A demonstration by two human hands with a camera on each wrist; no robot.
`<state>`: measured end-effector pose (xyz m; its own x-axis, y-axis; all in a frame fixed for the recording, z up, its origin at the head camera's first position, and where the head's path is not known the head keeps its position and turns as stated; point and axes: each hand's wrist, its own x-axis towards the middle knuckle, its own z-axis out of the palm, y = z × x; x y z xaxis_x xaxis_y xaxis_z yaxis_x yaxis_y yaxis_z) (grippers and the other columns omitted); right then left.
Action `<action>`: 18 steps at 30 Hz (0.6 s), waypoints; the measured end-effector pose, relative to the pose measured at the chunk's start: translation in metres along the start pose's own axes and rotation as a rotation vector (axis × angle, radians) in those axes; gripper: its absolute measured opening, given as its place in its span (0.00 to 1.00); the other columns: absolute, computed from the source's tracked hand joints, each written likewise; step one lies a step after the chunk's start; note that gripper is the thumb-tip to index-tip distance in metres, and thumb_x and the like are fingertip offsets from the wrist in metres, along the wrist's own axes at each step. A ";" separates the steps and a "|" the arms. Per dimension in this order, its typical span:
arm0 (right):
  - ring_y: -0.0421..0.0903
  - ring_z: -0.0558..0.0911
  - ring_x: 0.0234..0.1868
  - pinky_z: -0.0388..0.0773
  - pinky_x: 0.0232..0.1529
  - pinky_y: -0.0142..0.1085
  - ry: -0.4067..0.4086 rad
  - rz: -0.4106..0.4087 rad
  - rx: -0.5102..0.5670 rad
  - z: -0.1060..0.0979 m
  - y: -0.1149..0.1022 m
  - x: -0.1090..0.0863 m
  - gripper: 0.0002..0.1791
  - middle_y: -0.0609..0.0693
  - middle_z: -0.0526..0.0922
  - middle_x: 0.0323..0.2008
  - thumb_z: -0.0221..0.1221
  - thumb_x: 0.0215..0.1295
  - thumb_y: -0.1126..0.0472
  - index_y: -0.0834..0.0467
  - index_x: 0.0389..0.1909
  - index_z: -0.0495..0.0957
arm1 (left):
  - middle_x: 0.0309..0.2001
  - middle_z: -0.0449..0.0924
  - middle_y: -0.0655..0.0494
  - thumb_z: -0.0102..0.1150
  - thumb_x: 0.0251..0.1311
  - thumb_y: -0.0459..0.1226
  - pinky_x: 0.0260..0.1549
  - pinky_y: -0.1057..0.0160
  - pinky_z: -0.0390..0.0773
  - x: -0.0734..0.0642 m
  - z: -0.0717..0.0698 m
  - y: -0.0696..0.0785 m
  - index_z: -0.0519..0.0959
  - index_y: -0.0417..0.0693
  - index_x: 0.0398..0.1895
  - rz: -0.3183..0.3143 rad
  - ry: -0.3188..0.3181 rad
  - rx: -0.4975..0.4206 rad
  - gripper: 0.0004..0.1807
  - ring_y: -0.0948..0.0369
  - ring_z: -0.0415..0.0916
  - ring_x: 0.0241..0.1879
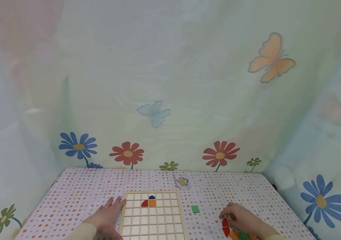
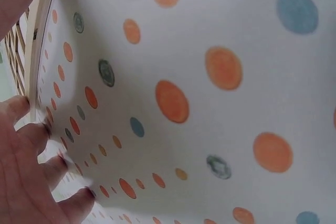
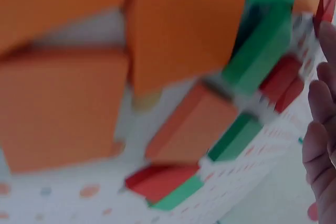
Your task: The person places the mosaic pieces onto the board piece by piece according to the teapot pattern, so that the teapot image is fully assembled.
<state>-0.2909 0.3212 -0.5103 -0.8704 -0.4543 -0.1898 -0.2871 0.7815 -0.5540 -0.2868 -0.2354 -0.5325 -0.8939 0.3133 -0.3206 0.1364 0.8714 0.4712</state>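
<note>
A wooden grid board [image 1: 144,220] lies on the table; a blue half-round piece [image 1: 151,197], a red quarter-round piece [image 1: 145,203] and an orange square [image 1: 152,203] sit near its top. My left hand [image 1: 107,215] rests along the board's left edge, fingers spread, fingertips against the frame [image 2: 34,40] in the left wrist view. On the right, my right hand [image 1: 243,218] is over loose pieces, fingers loosely bent beside red pieces [image 1: 225,227]. No piece shows clearly between its fingers; the palm side is partly hidden.
A green square [image 1: 195,209] lies between board and right hand. Behind it is a small picture card [image 1: 182,181]. Orange pieces [image 3: 63,111] and green pieces [image 3: 260,51] lie under the right wrist. A printed cloth wall [image 1: 170,83] closes off the table's back.
</note>
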 end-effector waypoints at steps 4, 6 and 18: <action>0.35 0.73 0.29 0.75 0.30 0.29 0.000 0.057 -0.028 0.013 0.013 0.012 0.07 0.40 0.80 0.33 0.69 0.63 0.63 0.46 0.37 0.86 | 0.80 0.53 0.38 0.85 0.20 0.67 0.68 0.21 0.51 0.001 0.001 -0.004 0.60 0.50 0.78 0.000 -0.004 -0.023 0.75 0.33 0.44 0.79; 0.38 0.74 0.29 0.75 0.31 0.32 0.031 0.143 -0.065 0.014 -0.004 0.011 0.04 0.41 0.80 0.32 0.71 0.61 0.60 0.49 0.35 0.85 | 0.80 0.53 0.37 0.84 0.19 0.67 0.68 0.21 0.50 0.000 0.002 -0.002 0.61 0.50 0.78 -0.004 -0.004 -0.026 0.75 0.32 0.43 0.79; 0.42 0.74 0.29 0.74 0.30 0.33 0.058 0.165 -0.083 0.004 -0.073 -0.005 0.10 0.45 0.78 0.32 0.67 0.61 0.72 0.53 0.37 0.84 | 0.80 0.53 0.36 0.88 0.24 0.59 0.72 0.24 0.48 -0.016 -0.008 0.025 0.62 0.48 0.77 -0.061 -0.003 -0.026 0.70 0.31 0.43 0.79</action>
<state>-0.2634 0.2646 -0.4718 -0.9294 -0.2938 -0.2235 -0.1690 0.8770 -0.4498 -0.2729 -0.2216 -0.5086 -0.8990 0.2610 -0.3516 0.0704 0.8786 0.4723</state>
